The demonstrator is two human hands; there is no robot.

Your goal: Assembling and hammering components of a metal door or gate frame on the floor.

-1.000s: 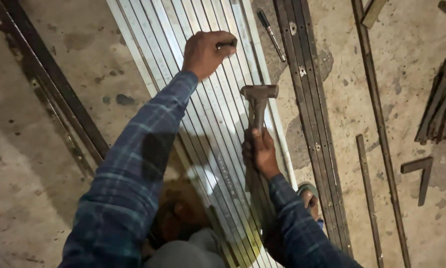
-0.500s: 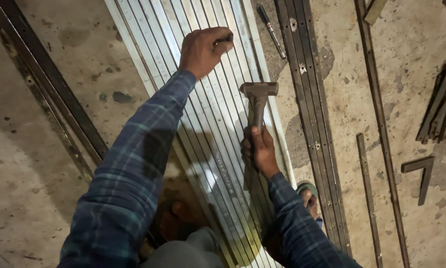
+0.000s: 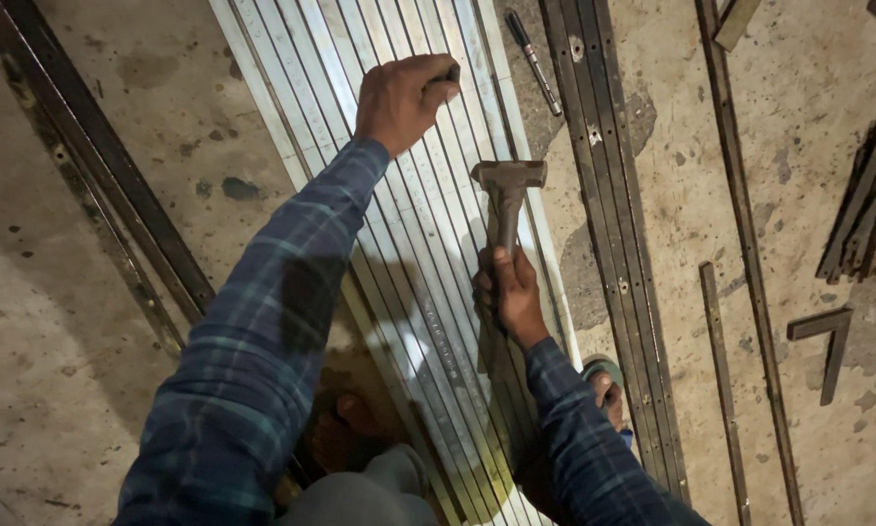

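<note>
Right hand (image 3: pixel 514 297) clenched around the handle of a hammer (image 3: pixel 506 195), grip wrapped low on the shaft, head raised just above the right edge of a bundle of ribbed aluminium profiles (image 3: pixel 380 205). Profiles laid side by side on the concrete floor (image 3: pixel 97 390), running diagonally from top centre down toward the bottom of the view. Left hand (image 3: pixel 404 97) curled into a fist higher up on the same bundle, pinching a small dark object (image 3: pixel 450 73) between thumb and fingers, its tip resting against the metal; kind of object too small to tell. Both forearms covered by blue-green plaid sleeves (image 3: pixel 263 370). Sandalled foot (image 3: pixel 606 390) planted just right of the bundle, beside the right sleeve; other foot partly visible in shadow under the left arm. Long dark steel channel (image 3: pixel 609 244) with holes lying just right of the profiles, thin steel bars (image 3: pixel 740 244) farther right, a stack of short angle pieces (image 3: pixel 862 214) near the right edge. Dark pen-like marker (image 3: pixel 533 58) resting on the floor between profiles and channel. Dark frame rails (image 3: pixel 97 166) lying along the left side.
</note>
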